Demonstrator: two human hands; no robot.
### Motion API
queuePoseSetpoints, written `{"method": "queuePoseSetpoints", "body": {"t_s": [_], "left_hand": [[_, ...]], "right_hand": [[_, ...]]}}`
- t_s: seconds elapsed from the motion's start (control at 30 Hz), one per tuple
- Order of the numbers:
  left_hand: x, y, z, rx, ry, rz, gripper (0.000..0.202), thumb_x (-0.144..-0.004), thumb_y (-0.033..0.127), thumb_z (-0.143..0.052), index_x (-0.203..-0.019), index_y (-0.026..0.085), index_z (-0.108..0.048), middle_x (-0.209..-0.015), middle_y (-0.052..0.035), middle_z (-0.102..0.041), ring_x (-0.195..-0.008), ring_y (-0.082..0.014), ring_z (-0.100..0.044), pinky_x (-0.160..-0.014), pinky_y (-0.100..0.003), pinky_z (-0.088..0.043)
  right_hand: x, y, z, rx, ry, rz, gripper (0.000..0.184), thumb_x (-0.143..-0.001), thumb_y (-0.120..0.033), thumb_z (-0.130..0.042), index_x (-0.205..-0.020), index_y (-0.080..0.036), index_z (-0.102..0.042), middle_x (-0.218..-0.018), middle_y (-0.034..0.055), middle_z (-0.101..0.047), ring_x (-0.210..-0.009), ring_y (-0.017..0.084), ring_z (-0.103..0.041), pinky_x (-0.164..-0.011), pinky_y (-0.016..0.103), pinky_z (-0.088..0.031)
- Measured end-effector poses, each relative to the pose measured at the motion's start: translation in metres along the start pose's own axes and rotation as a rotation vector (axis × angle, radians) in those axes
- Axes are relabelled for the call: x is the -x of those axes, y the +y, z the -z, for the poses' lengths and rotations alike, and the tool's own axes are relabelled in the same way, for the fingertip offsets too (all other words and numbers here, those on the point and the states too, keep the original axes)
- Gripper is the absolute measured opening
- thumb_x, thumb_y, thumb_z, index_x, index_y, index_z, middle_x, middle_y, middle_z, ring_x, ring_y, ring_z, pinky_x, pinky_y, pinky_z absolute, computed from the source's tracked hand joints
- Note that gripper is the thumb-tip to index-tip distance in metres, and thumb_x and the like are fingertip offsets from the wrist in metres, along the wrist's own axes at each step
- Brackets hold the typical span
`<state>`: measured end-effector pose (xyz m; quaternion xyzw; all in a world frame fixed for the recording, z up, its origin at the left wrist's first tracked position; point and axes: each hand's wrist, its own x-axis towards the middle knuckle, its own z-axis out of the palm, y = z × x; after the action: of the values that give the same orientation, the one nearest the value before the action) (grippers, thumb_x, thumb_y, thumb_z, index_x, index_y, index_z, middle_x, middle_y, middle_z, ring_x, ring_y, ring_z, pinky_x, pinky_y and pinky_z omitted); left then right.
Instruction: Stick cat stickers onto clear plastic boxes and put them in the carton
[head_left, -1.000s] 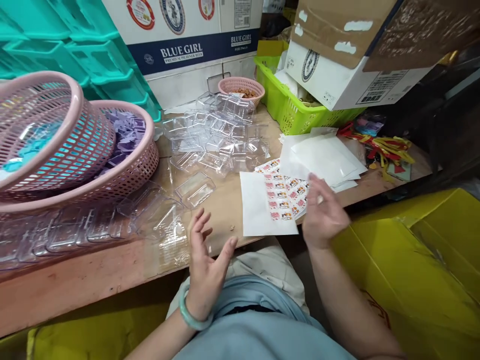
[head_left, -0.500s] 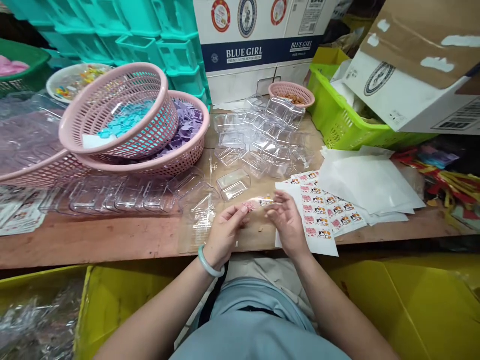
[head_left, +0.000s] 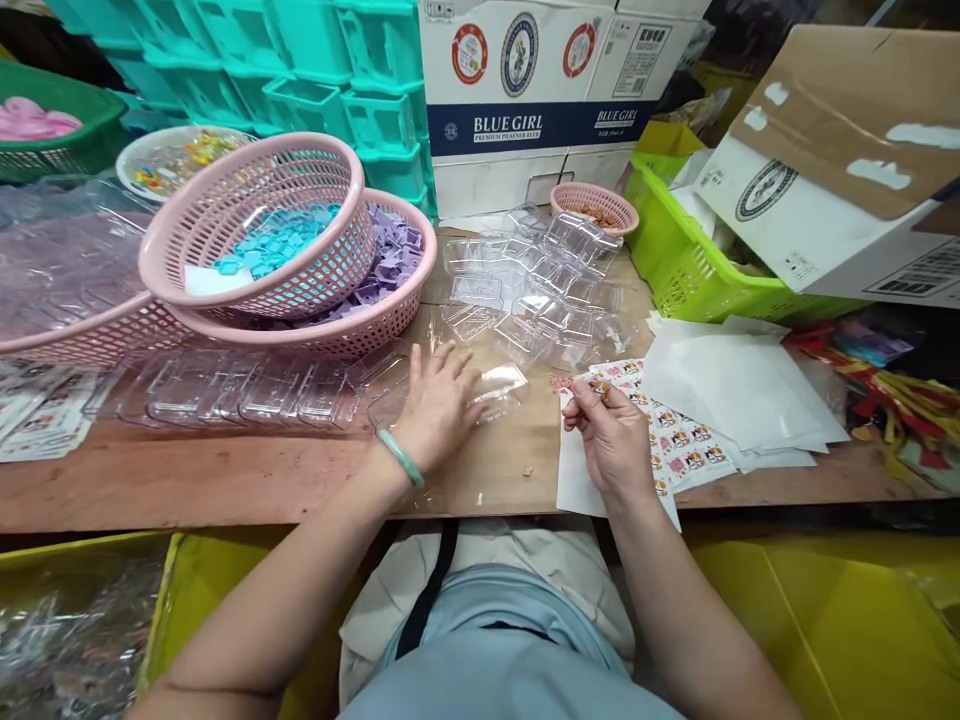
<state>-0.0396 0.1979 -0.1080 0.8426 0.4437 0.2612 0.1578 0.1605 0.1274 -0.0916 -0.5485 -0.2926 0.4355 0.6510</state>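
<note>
My left hand, with a pale green bangle at the wrist, is spread palm down over clear plastic pieces. Its fingers are open at the left edge of a clear plastic case; whether they touch it I cannot tell. Between thumb and fingertips my right hand pinches a small clear sticker with pink print and an orange cat. Partly beneath that hand lies a sticker sheet, and more printed cat sheets lie to its right.
Clear cases are heaped at the back, with a row of them at left. Pink baskets hold blue and purple pieces. White backing papers lie at right, before a green crate. A beer carton stands behind.
My left hand has let go of the sticker and moved left and forward, its fingers spreading beside the clear case. My right hand has shifted right, keeping the sticker. The view has tilted slightly.
</note>
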Motion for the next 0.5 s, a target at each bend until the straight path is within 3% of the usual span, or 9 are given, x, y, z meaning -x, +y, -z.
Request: {"method": "queuePoseSetpoints", "body": {"t_s": [0.1,0.2,0.27,0.33,0.43,0.5], "left_hand": [[0.018,0.013,-0.011,0.253,-0.041,-0.054,0.026,-0.078,0.022,-0.066,-0.104,0.02,-0.063,-0.125,-0.0132,-0.06,-0.127,-0.0301,-0.048,-0.111,-0.054,-0.03],[0.033,0.019,-0.021,0.495,-0.138,0.067,0.046,-0.076,0.034,-0.071,-0.118,0.022,-0.057,-0.121,-0.0117,-0.063,-0.116,-0.0278,-0.056,-0.103,-0.047,-0.042],[0.039,0.019,-0.027,0.675,-0.189,0.218,0.059,-0.075,0.04,-0.072,-0.127,0.022,-0.053,-0.124,-0.012,-0.061,-0.115,-0.0274,-0.058,-0.1,-0.044,-0.044],[0.042,0.018,-0.033,0.894,-0.222,0.333,0.058,-0.076,0.039,-0.071,-0.127,0.02,-0.052,-0.125,-0.012,-0.061,-0.115,-0.0261,-0.058,-0.101,-0.042,-0.044],[0.047,0.021,-0.035,1.109,-0.235,0.387,0.05,-0.074,0.033,-0.073,-0.118,0.018,-0.055,-0.122,-0.0112,-0.061,-0.115,-0.0239,-0.058,-0.103,-0.041,-0.043],[0.05,0.025,-0.033,1.097,-0.214,0.38,0.051,-0.071,0.032,-0.076,-0.115,0.018,-0.054,-0.122,-0.011,-0.06,-0.114,-0.0234,-0.058,-0.103,-0.041,-0.043]], "right_hand": [[0.005,0.0,-0.004,0.091,-0.072,0.028,0.021,-0.074,-0.036,-0.075,-0.072,-0.017,-0.066,-0.058,-0.0032,-0.061,-0.055,0.009,-0.053,-0.056,0.022,-0.045],[0.009,0.004,-0.008,0.134,-0.111,-0.005,0.022,-0.074,-0.037,-0.075,-0.072,-0.017,-0.066,-0.056,-0.0038,-0.059,-0.054,0.009,-0.053,-0.056,0.022,-0.045],[0.011,0.006,-0.01,0.134,-0.099,-0.01,0.022,-0.074,-0.037,-0.075,-0.073,-0.017,-0.066,-0.056,-0.004,-0.059,-0.054,0.008,-0.053,-0.056,0.022,-0.045],[0.011,0.008,-0.011,0.137,-0.088,0.001,0.02,-0.075,-0.036,-0.075,-0.076,-0.018,-0.068,-0.058,-0.0041,-0.059,-0.055,0.007,-0.052,-0.057,0.021,-0.045],[0.012,0.008,-0.01,0.144,-0.092,0.039,0.017,-0.075,-0.035,-0.075,-0.078,-0.019,-0.071,-0.065,-0.0033,-0.059,-0.059,0.007,-0.052,-0.056,0.02,-0.045],[0.015,0.005,-0.007,0.142,-0.1,0.065,0.017,-0.073,-0.036,-0.076,-0.077,-0.02,-0.072,-0.075,-0.0017,-0.061,-0.065,0.009,-0.054,-0.054,0.02,-0.047]]}}
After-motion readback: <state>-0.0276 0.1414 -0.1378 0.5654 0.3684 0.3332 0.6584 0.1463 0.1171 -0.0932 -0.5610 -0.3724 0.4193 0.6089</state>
